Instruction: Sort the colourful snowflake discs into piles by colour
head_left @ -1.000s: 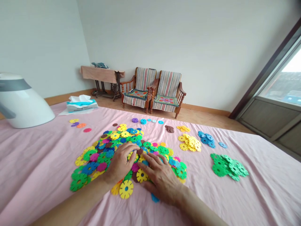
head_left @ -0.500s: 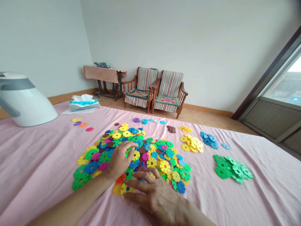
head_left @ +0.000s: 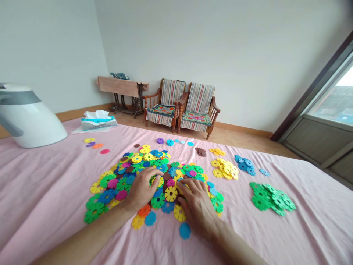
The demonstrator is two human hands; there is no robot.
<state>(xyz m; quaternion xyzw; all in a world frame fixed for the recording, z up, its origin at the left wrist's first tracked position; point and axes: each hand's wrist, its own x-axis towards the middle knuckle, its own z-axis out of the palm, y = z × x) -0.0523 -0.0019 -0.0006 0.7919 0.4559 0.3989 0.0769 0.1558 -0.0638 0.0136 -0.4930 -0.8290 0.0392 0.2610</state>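
Observation:
Flower-shaped plastic discs (head_left: 118, 183) in several colours lie in a broad heap on the pink cloth. My left hand (head_left: 145, 186) rests over the middle of the heap with its fingers curled; green and yellow discs show in the gap by the thumb, and what sits inside the palm is hidden. To its right, my right hand (head_left: 196, 200) lies palm down on the heap, fingers stretched forward over the discs and nothing visibly gripped. A yellow disc (head_left: 171, 194) shows between the hands. One blue disc (head_left: 185, 230) lies near my right wrist.
On the right are separate piles of yellow discs (head_left: 227, 169), green discs (head_left: 271, 198), blue discs (head_left: 245, 164) and brown discs (head_left: 201, 151). A white jug (head_left: 38, 121) and a tissue box (head_left: 98, 123) stand at the left. Two wooden armchairs (head_left: 173, 99) are beyond the table.
My right hand has moved forward and right from the heap's near edge, uncovering discs there. The blue disc near my right wrist now shows. My left hand has barely shifted.

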